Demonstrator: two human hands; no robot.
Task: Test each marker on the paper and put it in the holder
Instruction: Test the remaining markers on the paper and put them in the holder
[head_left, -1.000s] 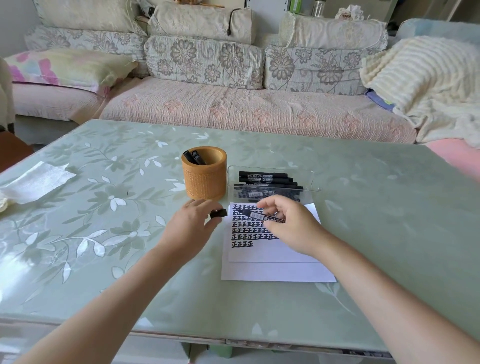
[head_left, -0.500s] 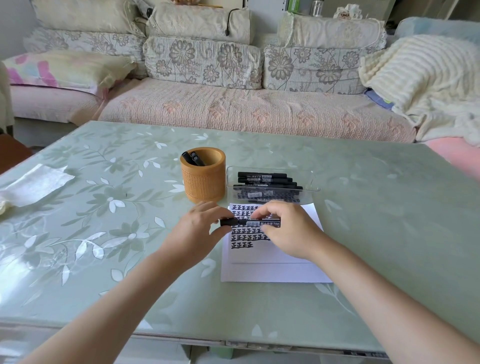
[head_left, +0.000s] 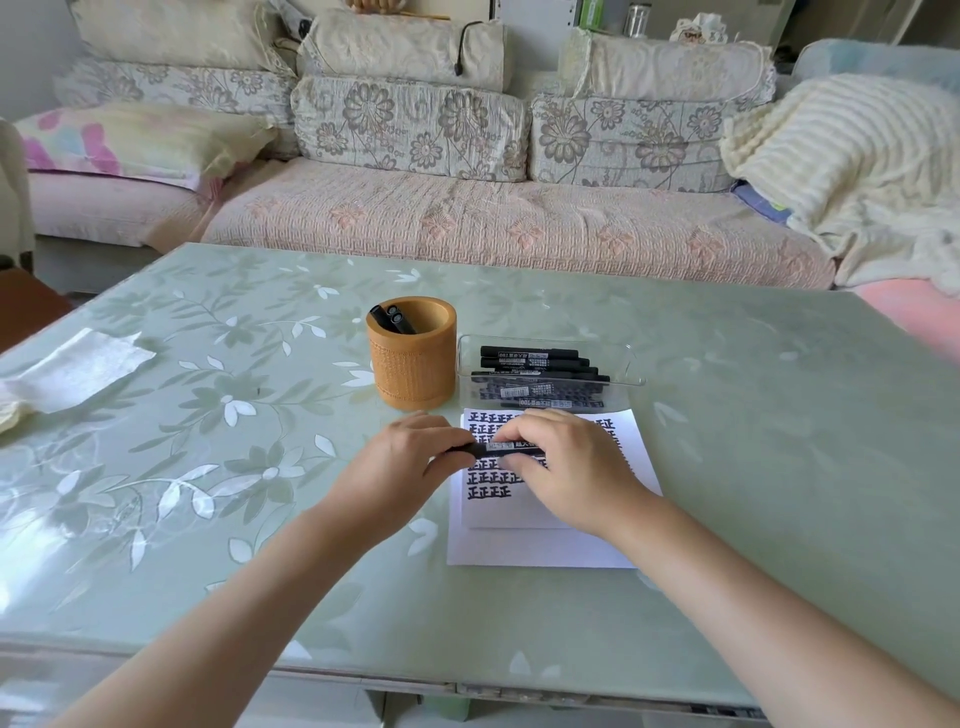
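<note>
Now both hands, left (head_left: 402, 462) and right (head_left: 563, 467), pinch one marker (head_left: 506, 448) level over paper (head_left: 540, 545), apparently capping it for the holder (head_left: 411, 358).

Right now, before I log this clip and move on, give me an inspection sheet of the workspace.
Surface: green floral table, glossy, glare at left.
Job's things: marker held level over the paper, which carries rows of black marks; holder has two markers inside; clear tray holds more.
Clutter: white tissue at the left edge.
Hands: left hand and right hand both grip the marker.
Cables: black cord on a sofa cushion.
Surroundings: sofa, cream blanket.
</note>
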